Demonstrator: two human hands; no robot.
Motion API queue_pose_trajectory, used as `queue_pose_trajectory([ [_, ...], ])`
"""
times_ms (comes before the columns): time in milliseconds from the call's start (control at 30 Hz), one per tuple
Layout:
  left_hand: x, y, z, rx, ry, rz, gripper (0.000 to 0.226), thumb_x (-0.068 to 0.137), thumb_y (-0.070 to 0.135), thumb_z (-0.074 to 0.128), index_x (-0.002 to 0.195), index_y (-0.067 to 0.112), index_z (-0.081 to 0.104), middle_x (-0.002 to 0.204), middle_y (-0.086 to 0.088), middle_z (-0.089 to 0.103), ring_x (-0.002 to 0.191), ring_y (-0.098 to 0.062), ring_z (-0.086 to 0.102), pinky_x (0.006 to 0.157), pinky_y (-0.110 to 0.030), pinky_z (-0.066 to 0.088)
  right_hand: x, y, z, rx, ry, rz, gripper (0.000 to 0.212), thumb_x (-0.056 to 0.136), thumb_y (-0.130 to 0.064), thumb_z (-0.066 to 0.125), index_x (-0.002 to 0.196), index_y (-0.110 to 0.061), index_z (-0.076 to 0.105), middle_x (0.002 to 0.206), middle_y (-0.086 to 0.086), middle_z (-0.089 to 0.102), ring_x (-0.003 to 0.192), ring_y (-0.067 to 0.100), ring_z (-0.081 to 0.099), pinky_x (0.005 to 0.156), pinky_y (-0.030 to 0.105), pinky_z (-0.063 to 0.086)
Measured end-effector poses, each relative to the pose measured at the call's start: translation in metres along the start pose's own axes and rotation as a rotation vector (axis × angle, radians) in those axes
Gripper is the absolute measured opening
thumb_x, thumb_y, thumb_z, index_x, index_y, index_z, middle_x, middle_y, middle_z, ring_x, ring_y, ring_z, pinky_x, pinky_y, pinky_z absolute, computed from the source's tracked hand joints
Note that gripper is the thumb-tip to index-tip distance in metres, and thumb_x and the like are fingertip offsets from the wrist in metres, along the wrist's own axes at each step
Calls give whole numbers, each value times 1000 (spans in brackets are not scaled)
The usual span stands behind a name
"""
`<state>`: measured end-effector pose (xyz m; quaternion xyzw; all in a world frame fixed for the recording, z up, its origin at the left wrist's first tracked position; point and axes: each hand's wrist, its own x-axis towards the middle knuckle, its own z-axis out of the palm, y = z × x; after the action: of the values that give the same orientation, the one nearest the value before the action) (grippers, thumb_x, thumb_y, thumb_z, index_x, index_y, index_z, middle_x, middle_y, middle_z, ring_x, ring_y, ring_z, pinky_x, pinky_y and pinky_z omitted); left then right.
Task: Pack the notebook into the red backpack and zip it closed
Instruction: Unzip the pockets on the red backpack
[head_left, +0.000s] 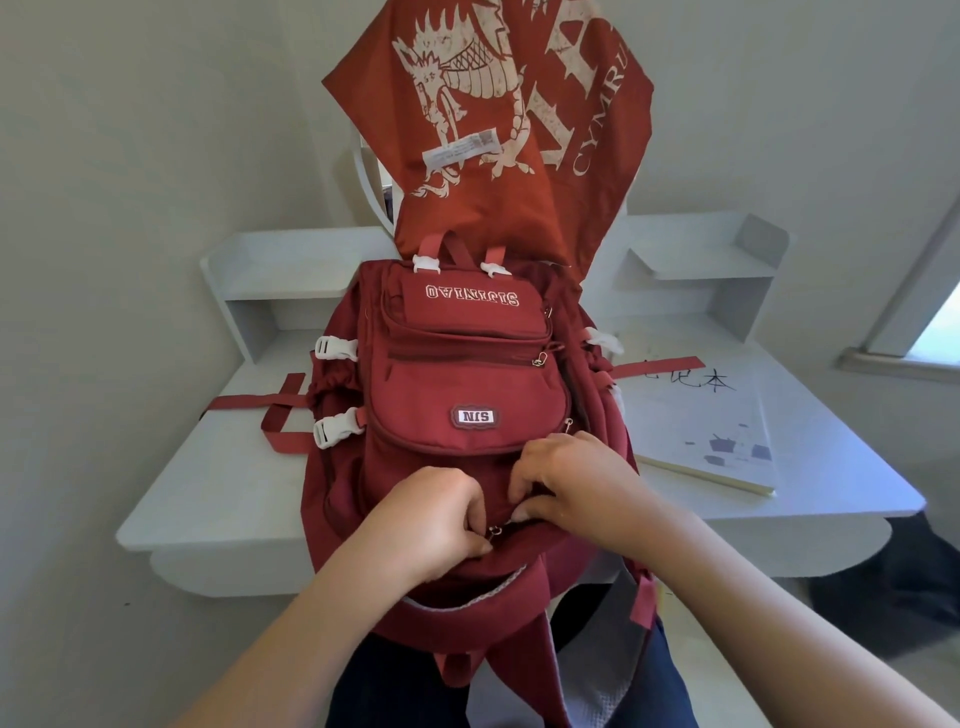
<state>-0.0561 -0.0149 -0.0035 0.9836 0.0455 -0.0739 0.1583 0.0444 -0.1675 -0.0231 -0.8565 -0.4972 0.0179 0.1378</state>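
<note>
The red backpack (462, 395) lies flat on the white desk, its top end hanging over the near edge toward me. Both hands meet at its top zipper. My left hand (434, 519) pinches the fabric beside a small metal zipper pull (494, 531). My right hand (569, 480) grips the fabric just to the right of the pull. The zipper line there looks shut. The notebook (701, 431), pale with black handwritten characters on its cover, lies on the desk to the right of the backpack, partly under the bag's side.
A red cloth with a white dragon print (488, 119) hangs over a chair back behind the desk (208, 493). Low white shelves (291, 270) stand along the desk's back. Red straps (260, 402) spread to the left. A window (935, 332) is at the right.
</note>
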Motion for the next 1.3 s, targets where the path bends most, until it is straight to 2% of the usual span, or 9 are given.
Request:
queue_pose_trajectory([
  [233,-9,-6,-3,-51,105,-7,13,84,35,63,80,23,63,86,8,62,81,-10,57,72,-26,46,-2,-1,-2,-24,96,-29,12,88,-41,56,89,-29,60,96,-11,63,93,13,56,81,28,38],
  [467,-16,-24,-22,-175,167,-55,12,85,28,63,74,24,60,64,10,63,63,0,58,57,-17,40,2,-3,-12,82,135,11,8,92,-31,56,86,-25,56,91,-8,61,87,13,53,80,28,42],
  [700,-30,-56,-34,-149,187,-185,13,85,24,63,73,25,60,66,5,65,65,-5,61,57,-21,41,2,-2,-19,135,111,64,9,92,-27,56,83,-25,54,91,-10,59,88,12,53,81,32,45],
  [767,-33,-61,-36,-170,149,-188,10,86,23,62,77,28,62,71,6,66,69,-5,62,60,-20,44,2,-3,-20,137,106,64,8,92,-27,56,84,-25,54,91,-10,59,89,12,53,83,33,45],
  [867,-32,-62,-35,-136,65,-157,12,90,25,56,88,32,65,83,12,61,76,-1,56,61,-17,38,4,-7,-21,128,107,45,2,91,-26,58,91,-26,60,92,-10,59,91,12,52,86,34,44],
  [1033,-31,-58,-32,-144,82,-145,11,83,36,65,76,30,59,71,11,56,64,-1,51,54,-16,31,7,-14,-18,28,117,-19,22,90,-26,59,112,-30,61,97,-13,58,97,12,50,90,33,42],
  [1133,-31,-56,-27,-86,122,-133,13,80,35,68,72,29,60,70,14,55,64,1,50,53,-15,30,8,-18,-14,-13,78,-68,35,89,-39,60,123,-34,57,113,-15,58,107,11,48,94,31,39],
  [1200,-32,-55,-26,-78,121,-132,10,78,34,71,74,27,65,72,14,56,67,1,51,55,-14,32,10,-21,-10,-20,42,-104,42,85,-47,61,125,-35,55,121,-14,56,112,11,48,96,32,38],
  [1300,-32,-54,-25,-60,113,-136,10,75,33,73,75,25,67,77,13,58,73,0,53,58,-16,35,16,-33,-2,-42,58,-175,42,83,-46,64,123,-34,57,121,-13,57,113,12,49,92,31,38],
])
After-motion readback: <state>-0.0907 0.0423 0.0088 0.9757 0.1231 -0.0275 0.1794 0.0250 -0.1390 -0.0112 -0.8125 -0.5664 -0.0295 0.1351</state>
